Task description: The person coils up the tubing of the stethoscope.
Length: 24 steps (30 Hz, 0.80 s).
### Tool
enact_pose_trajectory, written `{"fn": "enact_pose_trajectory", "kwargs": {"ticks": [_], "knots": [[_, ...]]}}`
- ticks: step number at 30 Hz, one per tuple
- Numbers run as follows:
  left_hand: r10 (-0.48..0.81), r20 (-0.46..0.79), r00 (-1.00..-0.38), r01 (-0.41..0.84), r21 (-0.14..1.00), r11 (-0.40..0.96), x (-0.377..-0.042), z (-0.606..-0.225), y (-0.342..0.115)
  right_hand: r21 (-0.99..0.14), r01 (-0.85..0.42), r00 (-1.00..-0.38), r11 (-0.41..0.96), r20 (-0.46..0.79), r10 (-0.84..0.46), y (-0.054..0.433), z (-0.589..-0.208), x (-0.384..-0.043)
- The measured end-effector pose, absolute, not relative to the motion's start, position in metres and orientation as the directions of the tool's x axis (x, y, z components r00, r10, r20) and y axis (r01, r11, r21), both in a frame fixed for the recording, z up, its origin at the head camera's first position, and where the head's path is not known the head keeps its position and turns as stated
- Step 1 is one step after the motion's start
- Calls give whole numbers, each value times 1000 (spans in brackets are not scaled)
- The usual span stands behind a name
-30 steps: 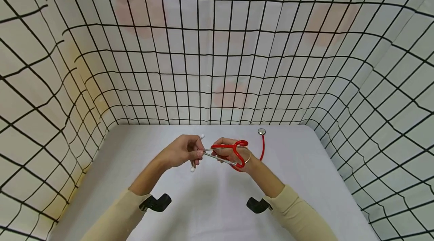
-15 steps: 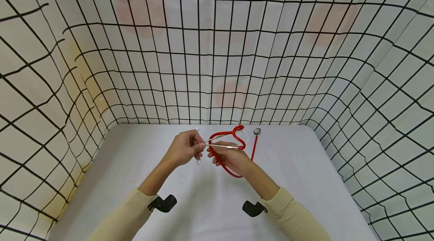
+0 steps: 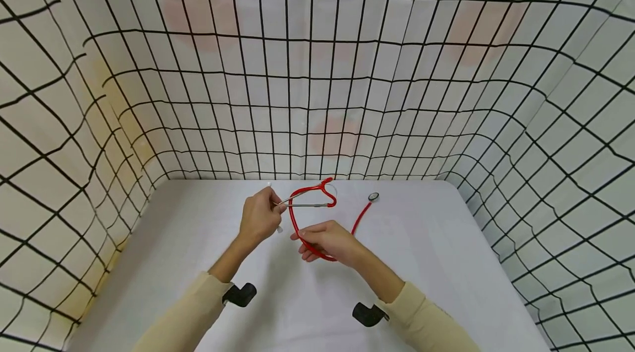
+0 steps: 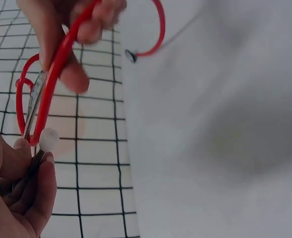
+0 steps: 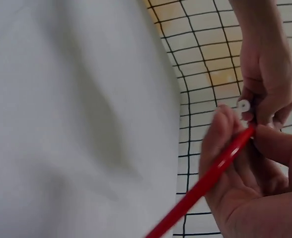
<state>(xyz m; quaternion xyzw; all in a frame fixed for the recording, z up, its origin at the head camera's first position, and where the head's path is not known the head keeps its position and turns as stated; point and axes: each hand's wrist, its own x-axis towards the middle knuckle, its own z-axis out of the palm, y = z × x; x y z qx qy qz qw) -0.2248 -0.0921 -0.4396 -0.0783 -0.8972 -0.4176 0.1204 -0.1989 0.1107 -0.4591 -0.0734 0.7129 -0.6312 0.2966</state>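
Observation:
A stethoscope (image 3: pixel 292 216) with red tubing and metal ear tubes is held between both hands. My left hand (image 3: pixel 259 215) grips the ear tubes (image 3: pixel 310 205) close to the white ear tips, one of which, a white ear tip (image 4: pixel 48 140), pokes out past the fingers in the left wrist view. The red forked end of the tubing points right, above the table. Lower and to the right, my right hand (image 3: pixel 333 242) holds the red tube (image 5: pixel 205 183) between thumb and fingers. Beyond that hand the tubing runs to the round chestpiece (image 3: pixel 373 196), at the back right.
A white-covered table (image 3: pixel 421 264) lies under the hands. Black wire grid (image 3: pixel 307 87) walls rise at the back and both sides, with white cloth behind them. Each cream sleeve carries a black wrist camera, the left camera (image 3: pixel 240 295) and the right camera (image 3: pixel 368 314).
My left hand has shifted left with the ear tubes. My right hand has moved down, away from the ear tubes, along the red tubing. The chestpiece has drifted slightly left.

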Motion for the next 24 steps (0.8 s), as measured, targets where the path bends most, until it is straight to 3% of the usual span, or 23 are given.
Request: {"fn": "enact_pose_trajectory", "kwargs": {"ticks": [3,6,17,24], "knots": [[23,312,-950,240,679,694,-228,-447,-99,-935,202,-773,290,-334,-539,110,-456,-193],[35,312,-950,240,651,720,-230,-452,-105,-921,124,-773,370,-324,-545,110,-449,-191],[148,220,-964,245,526,815,-229,-459,-118,-842,-71,-862,535,-218,-458,119,-418,-193],[289,123,-949,310,502,807,-222,-459,-114,-782,-172,-907,599,-113,-407,121,-402,-197]]}}
